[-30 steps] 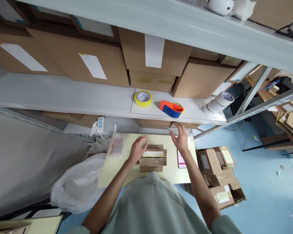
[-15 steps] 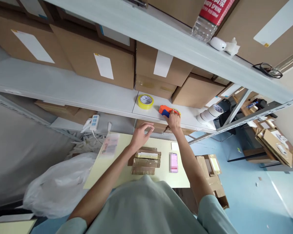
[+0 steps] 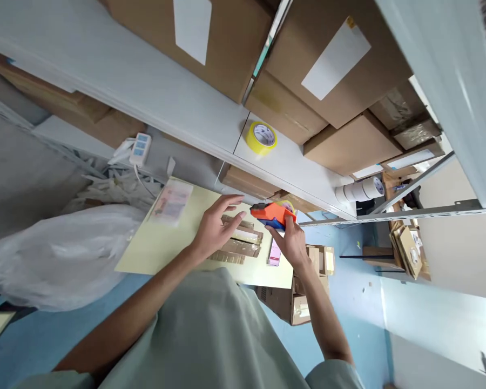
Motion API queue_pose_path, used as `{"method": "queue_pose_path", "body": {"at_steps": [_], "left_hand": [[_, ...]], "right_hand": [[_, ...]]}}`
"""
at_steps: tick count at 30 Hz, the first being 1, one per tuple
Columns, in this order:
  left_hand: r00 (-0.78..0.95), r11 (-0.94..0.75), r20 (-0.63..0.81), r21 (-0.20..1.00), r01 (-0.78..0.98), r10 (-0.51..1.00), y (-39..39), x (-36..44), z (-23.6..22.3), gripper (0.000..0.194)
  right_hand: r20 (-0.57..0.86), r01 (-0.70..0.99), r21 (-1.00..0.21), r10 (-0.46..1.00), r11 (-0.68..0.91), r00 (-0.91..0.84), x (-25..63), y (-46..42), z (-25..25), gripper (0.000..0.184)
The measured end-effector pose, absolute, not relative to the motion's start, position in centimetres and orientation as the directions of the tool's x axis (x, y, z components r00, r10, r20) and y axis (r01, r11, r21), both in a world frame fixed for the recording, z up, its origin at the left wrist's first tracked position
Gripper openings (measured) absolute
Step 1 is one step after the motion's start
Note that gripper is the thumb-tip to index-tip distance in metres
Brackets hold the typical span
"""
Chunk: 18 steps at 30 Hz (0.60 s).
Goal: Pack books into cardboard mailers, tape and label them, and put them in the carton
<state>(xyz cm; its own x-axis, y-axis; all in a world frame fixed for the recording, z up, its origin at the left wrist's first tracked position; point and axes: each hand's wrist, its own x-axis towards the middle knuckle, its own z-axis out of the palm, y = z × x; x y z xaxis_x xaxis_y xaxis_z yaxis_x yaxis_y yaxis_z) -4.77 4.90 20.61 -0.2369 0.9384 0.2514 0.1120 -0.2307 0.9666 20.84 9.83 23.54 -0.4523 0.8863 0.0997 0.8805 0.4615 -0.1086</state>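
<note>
Shelving rack [image 3: 157,86] in grey metal; large brown cartons [image 3: 348,70] stand on it, white labels [image 3: 336,58] on their sides, any print unreadable. Cream worktable [image 3: 157,251] below. Translucent white plastic bag [image 3: 65,254] left of it, contents can't be made out. Open cardboard box [image 3: 277,304] on the floor right of the table, smaller cartons [image 3: 313,260] inside, one with a pale label. Small taped carton [image 3: 243,247] on the table, pale strip on top, inside not visible. Left hand [image 3: 214,224] open, fingers curved, thumb apart, over that carton's left part; contact can't be told. Right hand [image 3: 294,243] closed around tape dispenser [image 3: 271,212], orange and blue with black end, held above the table's far right side, tape roll loaded. Clear pouch [image 3: 172,202] at table's left end, reddish print, illegible. White tape rolls [image 3: 354,192] in a row on shelf, right. Yellow tape roll [image 3: 261,139] flat on shelf, core lettering too small. Phone [image 3: 274,253] on table near right hand, pink screen, text blurred.
</note>
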Motion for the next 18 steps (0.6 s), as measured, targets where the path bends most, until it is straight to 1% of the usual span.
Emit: {"method": "queue_pose_path", "body": {"at_steps": [4,8,13,18], "left_hand": [[-0.150,-0.266,0.281,0.957,0.112,0.948,3.5,-5.7,21.1,0.034],[-0.071,-0.356,0.368,0.924,0.139,0.927,2.4,-6.7,20.9,0.030],[-0.098,-0.481,0.518,0.838,0.258,0.850,1.1,-6.9,20.4,0.029],[-0.151,-0.517,0.605,0.765,0.385,0.782,0.4,-6.5,20.0,0.031]], "right_hand": [[0.106,0.831,-0.120,0.839,0.543,-0.534,21.0,7.6,23.4,0.053],[0.094,0.789,-0.125,0.799,0.602,-0.594,20.8,6.2,24.0,0.050],[0.061,0.797,-0.094,0.802,0.597,-0.594,20.4,4.9,24.9,0.052],[0.097,0.768,-0.066,0.770,0.637,-0.630,19.6,4.4,25.7,0.053]]}}
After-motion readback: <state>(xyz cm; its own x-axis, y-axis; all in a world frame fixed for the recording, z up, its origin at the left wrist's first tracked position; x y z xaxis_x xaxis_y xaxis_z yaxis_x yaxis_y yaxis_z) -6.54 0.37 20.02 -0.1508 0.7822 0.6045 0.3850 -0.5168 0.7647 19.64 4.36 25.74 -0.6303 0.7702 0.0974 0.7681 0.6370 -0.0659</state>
